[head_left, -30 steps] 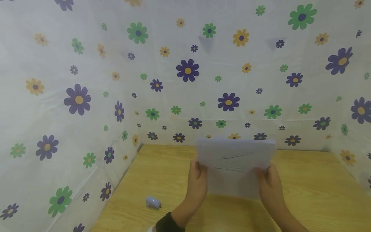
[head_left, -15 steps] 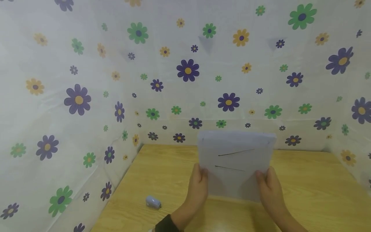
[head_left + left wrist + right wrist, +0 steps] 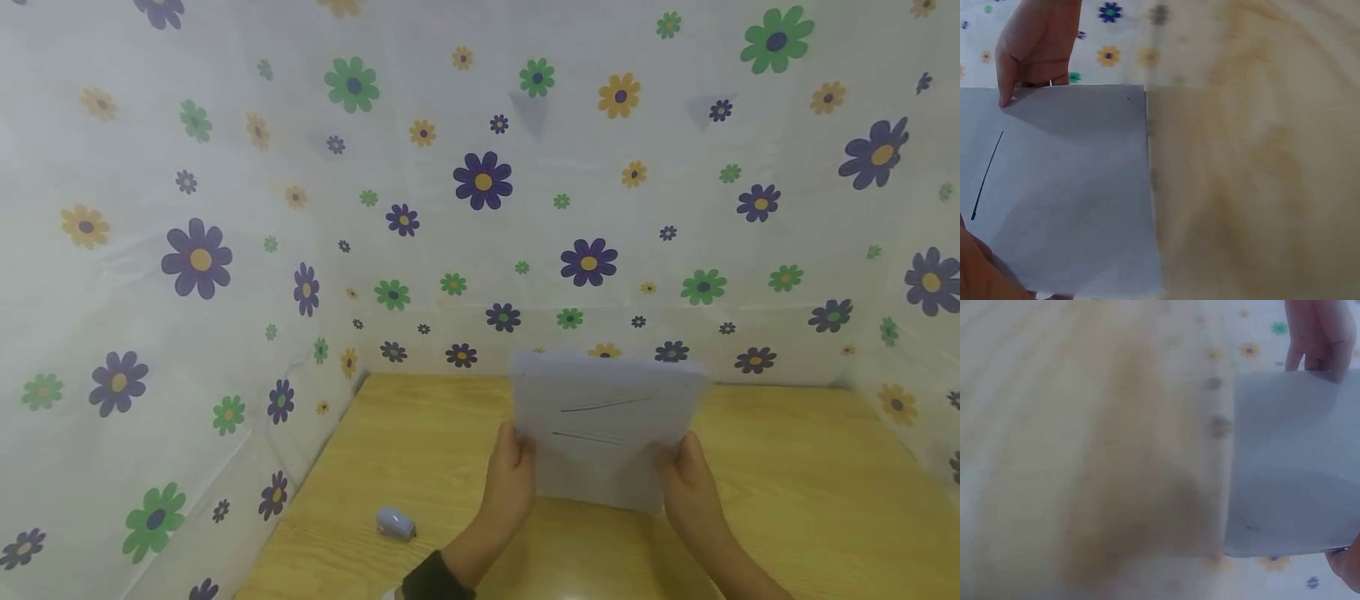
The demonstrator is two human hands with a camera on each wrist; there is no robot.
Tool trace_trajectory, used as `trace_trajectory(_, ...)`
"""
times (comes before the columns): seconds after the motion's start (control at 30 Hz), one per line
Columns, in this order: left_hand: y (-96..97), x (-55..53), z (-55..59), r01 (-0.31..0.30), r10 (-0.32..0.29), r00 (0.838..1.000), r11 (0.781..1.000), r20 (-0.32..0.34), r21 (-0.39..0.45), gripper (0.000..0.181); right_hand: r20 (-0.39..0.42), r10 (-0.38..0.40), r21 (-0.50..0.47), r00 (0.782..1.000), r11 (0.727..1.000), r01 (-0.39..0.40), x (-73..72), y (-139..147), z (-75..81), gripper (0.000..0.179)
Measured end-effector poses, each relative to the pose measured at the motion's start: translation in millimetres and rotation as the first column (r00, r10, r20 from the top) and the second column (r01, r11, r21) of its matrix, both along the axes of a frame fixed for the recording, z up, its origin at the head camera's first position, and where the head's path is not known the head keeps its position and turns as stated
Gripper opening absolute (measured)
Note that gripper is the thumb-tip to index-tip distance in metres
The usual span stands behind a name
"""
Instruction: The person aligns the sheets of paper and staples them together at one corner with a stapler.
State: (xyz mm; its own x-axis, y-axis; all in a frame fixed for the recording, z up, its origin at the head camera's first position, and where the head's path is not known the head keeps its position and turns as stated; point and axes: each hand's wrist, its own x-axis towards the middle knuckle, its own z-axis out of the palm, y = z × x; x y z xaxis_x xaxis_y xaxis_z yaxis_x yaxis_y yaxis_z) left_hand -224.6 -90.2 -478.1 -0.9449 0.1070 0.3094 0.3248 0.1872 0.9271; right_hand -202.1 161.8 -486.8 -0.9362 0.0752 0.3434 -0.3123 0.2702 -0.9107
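Note:
A white sheet of paper [image 3: 592, 467], or a thin stack of it, is held up above the table, tilted toward me. Two dark pen lines run across its face. My left hand [image 3: 510, 475] grips its left edge, thumb on the front and fingers behind. On the opposite edge, my right hand [image 3: 692, 483] pinches it the same way. The left wrist view shows one pen line on the paper [image 3: 1079, 187] with a hand at each edge. In the right wrist view the paper [image 3: 1291, 462] fills the right side, and the fingers behind it are partly hidden.
A small light-blue object [image 3: 396, 523], rounded like a little cap or tape dispenser, lies on the wooden table [image 3: 427, 442] left of my left hand. White flower-printed sheeting [image 3: 420, 267] encloses the table at the back and both sides.
The paper rose and tipped more upright half a second ago, then sank slightly again. Both hands keep their grip on it. The blue object has stayed in place.

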Motion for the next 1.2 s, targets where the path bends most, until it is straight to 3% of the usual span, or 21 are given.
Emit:
trace_trajectory(0.13, -7.4, -2.4, -21.5, -0.039, 0.046, 0.997, 0.994, 0.07, -0.104, 0.032, 0.076, -0.02, 0.105, 0.997, 0.994, 0.012, 1.3, -1, -15.1, 0.042)
trace_trajectory(0.27, -10.4, -5.3, -25.1, -0.072, 0.084, 0.994, 0.984, 0.068, -0.163, 0.027, 0.067, -0.085, 0.185, 0.994, 0.98, 0.071, 2.4, 1, -12.1, 0.037)
trace_trajectory(0.4, -12.9, -6.5, -19.9, -0.1, 0.115, 0.991, 0.974, 0.062, -0.205, 0.022, 0.042, -0.134, 0.251, 0.99, 0.961, 0.12, 1.2, 5, -1.0, 0.032)
trace_trajectory(0.53, -17.2, -5.4, -9.3, -0.09, 0.118, 0.985, 0.974, 0.125, -0.209, 0.025, 0.061, -0.15, 0.286, 0.987, 0.95, 0.127, -0.1, 9, 11.3, 0.031)
trace_trajectory(0.63, -20.1, -4.2, -1.5, -0.062, 0.103, 0.975, 0.977, 0.199, -0.203, 0.027, 0.147, -0.139, 0.292, 0.979, 0.952, 0.091, -0.4, 12, 18.2, 0.034)
trace_trajectory(0.73, -21.8, -2.8, 3.0, -0.04, 0.092, 0.962, 0.978, 0.256, -0.204, 0.024, 0.285, -0.105, 0.26, 0.953, 0.965, 0.029, -1.9, 16, 19.7, 0.038)
trace_trajectory(0.87, -24.2, -2.5, 1.3, 0.001, 0.069, 0.934, 0.981, 0.351, -0.195, 0.019, 0.441, -0.049, 0.198, 0.896, 0.979, -0.044, -5.0, 23, 12.6, 0.044)
trace_trajectory(0.97, -26.6, -5.3, -7.9, 0.041, 0.049, 0.897, 0.98, 0.438, -0.194, 0.013, 0.507, -0.005, 0.141, 0.862, 0.987, -0.077, -6.2, 28, 2.6, 0.045)
trace_trajectory(1.07, -28.8, -9.1, -20.8, 0.082, 0.04, 0.861, 0.973, 0.507, -0.216, 0.009, 0.541, 0.031, 0.122, 0.841, 0.986, -0.115, -6.8, 32, -9.2, 0.042)
trace_trajectory(1.2, -31.2, -10.8, -35.0, 0.135, 0.015, 0.824, 0.966, 0.567, -0.221, 0.008, 0.576, 0.064, 0.136, 0.815, 0.975, -0.173, -8.3, 37, -23.3, 0.044)
